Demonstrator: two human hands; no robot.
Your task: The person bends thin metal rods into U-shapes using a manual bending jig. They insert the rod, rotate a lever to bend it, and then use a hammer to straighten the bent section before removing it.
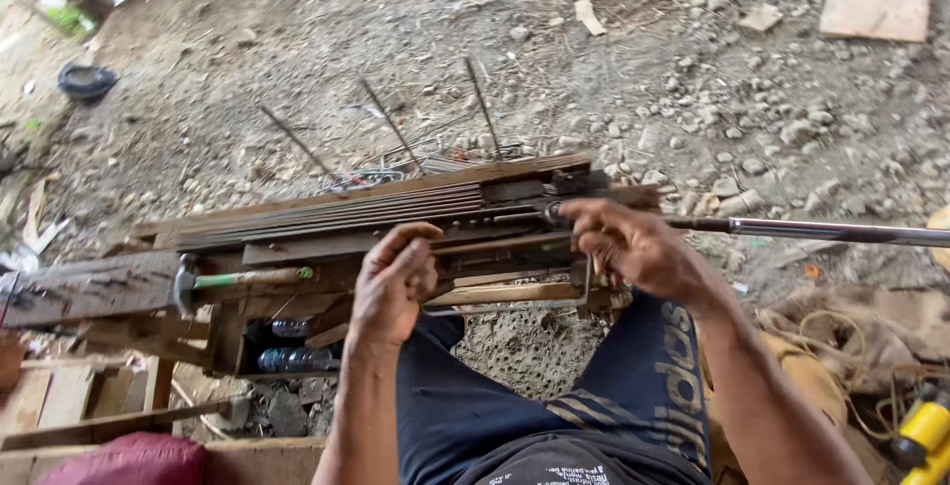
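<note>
I sit at a low wooden bench with a bundle of thin steel rods lying along it. My left hand is curled over the front of the bench, fingers closed around a thin rod, though the rod itself is barely visible. My right hand rests at the bench's right end, fingers touching the head of a long metal pipe lever that sticks out to the right. A hammer with a green-banded wooden handle lies on the bench left of my left hand.
Bent wire pieces lie heaped behind the bench on gravel ground. Plastic bottles sit under the bench. A yellow tool and sacking lie at the right. A flat board lies at top right, a dark bowl at top left.
</note>
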